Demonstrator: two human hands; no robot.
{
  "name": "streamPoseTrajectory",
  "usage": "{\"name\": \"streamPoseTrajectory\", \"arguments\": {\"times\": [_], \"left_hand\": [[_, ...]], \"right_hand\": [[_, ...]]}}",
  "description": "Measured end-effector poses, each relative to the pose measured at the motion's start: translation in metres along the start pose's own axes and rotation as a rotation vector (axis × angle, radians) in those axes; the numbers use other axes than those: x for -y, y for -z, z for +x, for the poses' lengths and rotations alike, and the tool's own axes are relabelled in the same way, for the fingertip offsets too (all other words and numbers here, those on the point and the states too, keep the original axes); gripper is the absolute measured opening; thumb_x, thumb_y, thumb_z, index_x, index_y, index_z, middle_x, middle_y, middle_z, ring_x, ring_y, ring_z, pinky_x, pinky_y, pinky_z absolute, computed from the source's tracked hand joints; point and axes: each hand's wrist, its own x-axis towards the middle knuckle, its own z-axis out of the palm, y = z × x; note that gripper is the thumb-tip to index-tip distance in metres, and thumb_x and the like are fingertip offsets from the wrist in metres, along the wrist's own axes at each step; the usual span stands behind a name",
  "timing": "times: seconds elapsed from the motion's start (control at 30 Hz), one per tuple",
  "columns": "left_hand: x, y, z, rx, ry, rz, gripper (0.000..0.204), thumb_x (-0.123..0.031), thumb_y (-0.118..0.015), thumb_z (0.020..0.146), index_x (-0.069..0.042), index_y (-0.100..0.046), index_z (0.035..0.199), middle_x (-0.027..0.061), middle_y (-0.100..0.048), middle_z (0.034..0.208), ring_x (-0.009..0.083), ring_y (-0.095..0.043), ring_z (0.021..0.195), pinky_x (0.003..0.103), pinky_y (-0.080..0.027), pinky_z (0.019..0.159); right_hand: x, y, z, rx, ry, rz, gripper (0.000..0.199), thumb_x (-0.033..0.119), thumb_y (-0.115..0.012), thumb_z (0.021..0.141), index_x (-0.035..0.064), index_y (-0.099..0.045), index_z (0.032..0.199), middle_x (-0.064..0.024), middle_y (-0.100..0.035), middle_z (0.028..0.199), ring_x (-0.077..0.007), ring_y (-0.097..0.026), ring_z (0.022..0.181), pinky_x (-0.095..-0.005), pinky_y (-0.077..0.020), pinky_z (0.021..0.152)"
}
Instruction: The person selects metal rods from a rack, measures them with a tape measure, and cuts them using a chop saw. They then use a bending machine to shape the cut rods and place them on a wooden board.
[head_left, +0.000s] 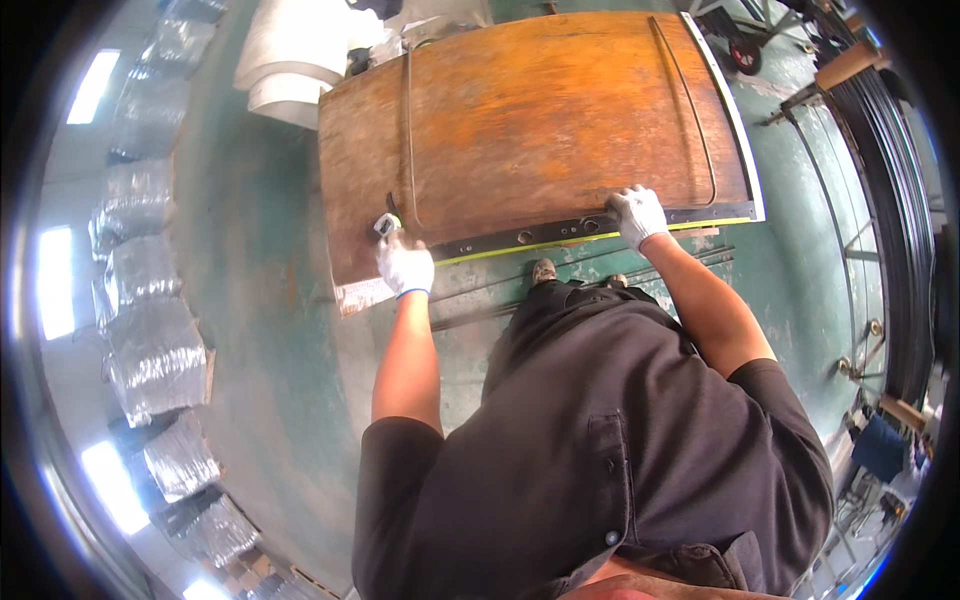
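Note:
In a white glove, my left hand point(405, 266) is closed around a tape measure point(387, 225) at the left front of a wooden tabletop point(530, 110). Its yellow blade point(495, 249) runs out along the tabletop's front edge toward the far right corner. Beside the blade lies a long black metal bar point(480, 243) with several holes. My right hand point(638, 216), also gloved, rests on that bar right of its middle, fingers curled over it. What lies under the right palm is hidden.
Two thin bent rods point(409, 140) lie across the tabletop. Large white rolls point(295, 60) stand at its far left. Long dark profiles point(905, 250) are stacked on a rack at right. Wrapped stacks point(155, 350) line the left wall. Narrow strips point(480, 318) lie on the floor near my feet.

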Motion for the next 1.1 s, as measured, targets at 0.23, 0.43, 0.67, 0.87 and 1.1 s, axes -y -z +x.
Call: {"name": "streamPoseTrajectory", "arguments": {"times": [0.23,0.43,0.67,0.87,1.1], "left_hand": [[-0.019,-0.023,0.021,0.061,-0.37,-0.047,0.044,-0.013,-0.084,0.086,-0.001,-0.07,0.126,0.0179,-0.067,0.136,0.0373,-0.063,0.127,0.047,-0.05,0.112],[-0.123,-0.071,-0.035,0.277,-0.97,-0.194,0.041,-0.021,-0.078,0.093,-0.007,-0.071,0.131,0.0143,-0.069,0.136,0.0356,-0.059,0.134,0.049,-0.046,0.118],[-0.188,-0.098,-0.058,0.389,-0.916,0.073,0.037,-0.023,-0.079,0.093,-0.009,-0.076,0.127,0.0192,-0.071,0.13,0.0387,-0.064,0.126,0.051,-0.052,0.109],[-0.217,-0.084,-0.084,0.379,-0.84,0.173,0.036,-0.023,-0.079,0.094,-0.005,-0.077,0.125,0.0218,-0.072,0.126,0.0407,-0.068,0.123,0.049,-0.056,0.104],[-0.279,-0.141,-0.281,0.627,-0.962,-0.111,0.025,-0.011,-0.074,0.09,-0.003,-0.074,0.113,0.0198,-0.075,0.112,0.0342,-0.072,0.104,0.045,-0.058,0.097]], "right_hand": [[0.022,0.003,-0.035,-0.041,-0.202,-0.103,0.028,0.017,-0.071,0.082,0.0142,-0.079,0.109,-0.0126,-0.072,0.122,-0.0345,-0.066,0.123,-0.0493,-0.0535,0.103],[0.046,0.026,-0.091,-0.201,-0.472,0.123,0.04,0.017,-0.075,0.085,0.0112,-0.075,0.124,-0.0137,-0.073,0.118,-0.0361,-0.066,0.117,-0.0485,-0.0532,0.101],[0.059,0.033,-0.233,-0.104,-0.704,0.422,0.038,0.024,-0.074,0.093,0.0108,-0.075,0.129,-0.0178,-0.078,0.112,-0.0403,-0.072,0.112,-0.0514,-0.0569,0.097],[0.038,0.022,-0.428,-0.118,-1.211,0.53,0.036,0.03,-0.073,0.097,0.0118,-0.077,0.128,-0.019,-0.079,0.117,-0.0402,-0.074,0.113,-0.0498,-0.0578,0.098],[0.016,-0.01,-0.634,-0.257,-1.514,0.567,0.043,0.037,-0.07,0.096,0.0117,-0.074,0.131,-0.0187,-0.078,0.121,-0.0402,-0.073,0.114,-0.0499,-0.0572,0.099]]}}
